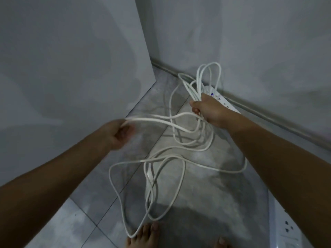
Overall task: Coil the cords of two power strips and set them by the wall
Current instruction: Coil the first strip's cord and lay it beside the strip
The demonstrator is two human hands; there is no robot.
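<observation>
My right hand (207,109) grips a bundle of white cord loops (208,76) that rise above the fist. Behind that hand, a white power strip (224,101) lies on the floor against the wall. My left hand (119,134) is closed on a stretch of the same white cord (157,120), pulled taut toward the right hand. Loose cord (166,172) sprawls in large loops over the floor down to my feet. A second white power strip (286,230) shows at the lower right edge, partly hidden by my right forearm.
A grey wall (250,42) with a baseboard runs behind the strip, and a tall grey panel (71,59) stands on the left, forming a corner. My bare feet (143,235) stand on the grey tiled floor (206,203) at the loops' near end.
</observation>
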